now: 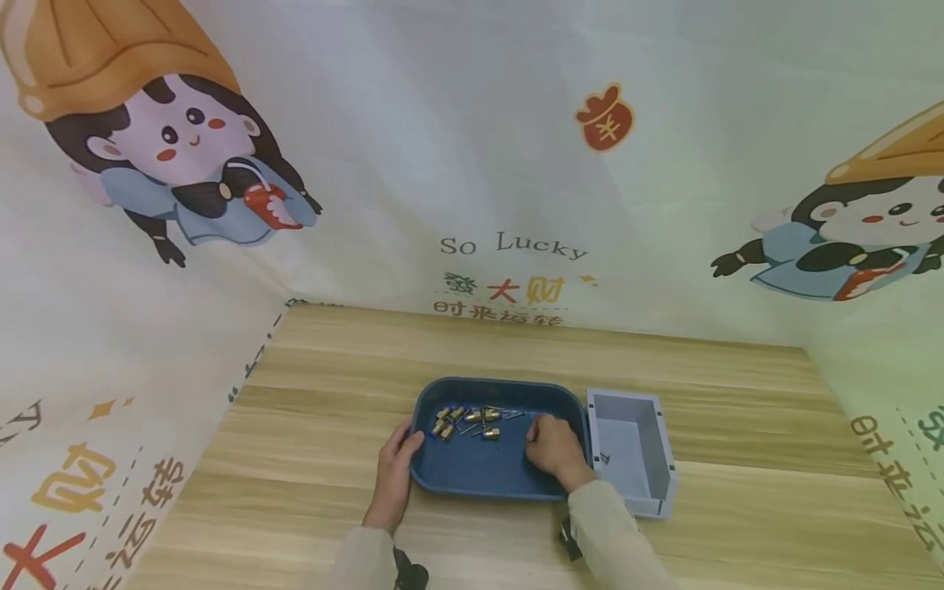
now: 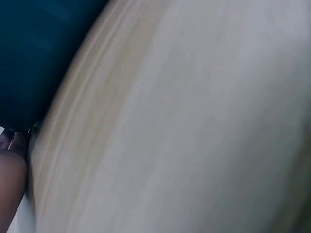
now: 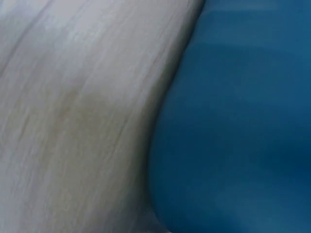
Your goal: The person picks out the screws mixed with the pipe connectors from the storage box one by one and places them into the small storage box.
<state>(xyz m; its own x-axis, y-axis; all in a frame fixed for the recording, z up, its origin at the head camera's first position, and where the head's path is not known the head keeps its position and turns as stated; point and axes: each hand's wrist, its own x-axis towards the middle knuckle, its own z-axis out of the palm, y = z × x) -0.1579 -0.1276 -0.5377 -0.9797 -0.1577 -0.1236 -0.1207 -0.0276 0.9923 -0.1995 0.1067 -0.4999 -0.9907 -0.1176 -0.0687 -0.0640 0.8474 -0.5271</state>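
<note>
A dark blue tray [image 1: 509, 479] lies on the table, its outer wall also filling part of both wrist views. Inside, toward its left and middle, are several brass fittings [image 1: 491, 433] with blue ends, and thin silver screws [image 1: 514, 413] among them. My left hand [image 1: 396, 467] grips the tray's left rim, thumb over the edge and fingers outside. Over the tray's right part is my right hand [image 1: 553, 447], its fingers curled and the fingertips turned toward the tray floor; I cannot tell whether they pinch something small.
Right beside the tray stands a grey open box [image 1: 630, 447] with a few small dark screws [image 1: 605, 459] in it. The wooden table [image 1: 752, 426] extends around both. Printed cloth walls [image 1: 442, 123] close off the back and the sides.
</note>
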